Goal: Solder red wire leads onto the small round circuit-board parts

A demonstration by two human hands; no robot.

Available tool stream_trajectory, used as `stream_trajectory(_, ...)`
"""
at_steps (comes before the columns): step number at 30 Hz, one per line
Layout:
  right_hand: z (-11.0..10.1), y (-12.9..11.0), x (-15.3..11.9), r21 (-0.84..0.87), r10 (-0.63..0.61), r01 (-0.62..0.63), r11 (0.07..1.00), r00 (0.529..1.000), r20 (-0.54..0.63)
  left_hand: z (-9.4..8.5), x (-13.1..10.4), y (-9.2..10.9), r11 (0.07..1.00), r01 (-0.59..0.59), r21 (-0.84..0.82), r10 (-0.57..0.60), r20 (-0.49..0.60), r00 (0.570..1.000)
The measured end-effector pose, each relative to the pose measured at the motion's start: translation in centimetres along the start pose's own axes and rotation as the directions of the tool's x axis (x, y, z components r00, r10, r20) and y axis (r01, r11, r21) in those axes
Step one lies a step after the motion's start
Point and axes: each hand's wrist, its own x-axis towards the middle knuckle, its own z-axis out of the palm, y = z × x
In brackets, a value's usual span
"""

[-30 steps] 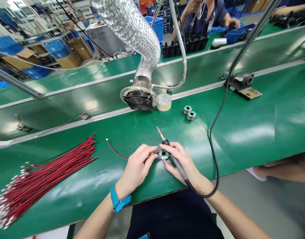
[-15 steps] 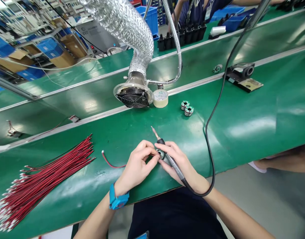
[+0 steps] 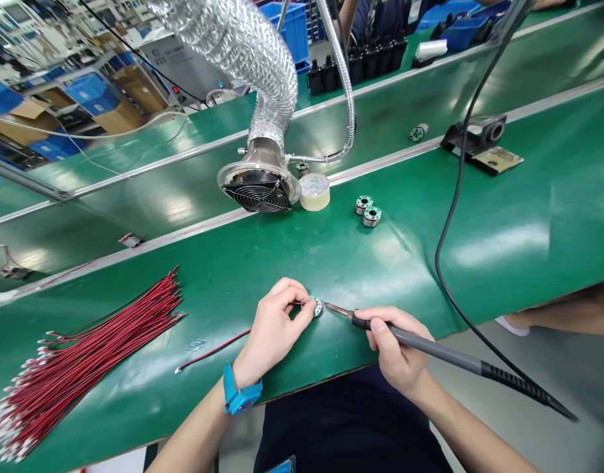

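Note:
My left hand (image 3: 280, 325), with a blue band at its wrist, is closed in a pinch on a red wire (image 3: 216, 349). The wire runs out below the hand to a white connector (image 3: 178, 370) on the table. At the fingertips is a small round green circuit board (image 3: 318, 307), partly covered by the thumb and fingers. My right hand (image 3: 400, 345) is wrapped round a soldering iron (image 3: 430, 346) like a pen. The iron points left, its tip at the board's right edge; whether it touches I cannot tell.
A bundle of red wires (image 3: 100, 361) lies left. A fume fan (image 3: 260, 190) on a foil duct (image 3: 243, 52) hangs ahead, near a tape roll (image 3: 315, 192). Two ring-shaped parts (image 3: 368, 210) sit beyond my hands; an iron stand (image 3: 484, 144) is far right, and the iron's cord (image 3: 442, 243) droops nearer.
My right hand has moved right, away from my left fingers, and the iron has swung from pointing away to pointing left at the board. The wire's connector end has shifted down and left.

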Motion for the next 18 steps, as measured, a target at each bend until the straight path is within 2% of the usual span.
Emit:
stream_trajectory(13, 0.2, -1.5, 1.7, -0.033, -0.071, 0.073, 0.997, 0.996, 0.045, 0.1, -0.1, 0.3, 0.995, -0.046, 0.088, 0.046, 0.001, 0.999)
stream_trajectory(18, 0.2, -0.4, 0.7, 0.027, 0.033, -0.034, 0.999, 0.999, 0.039, 0.2, -0.1, 0.2, 0.993, -0.051, 0.105, 0.051, 0.003, 0.999)
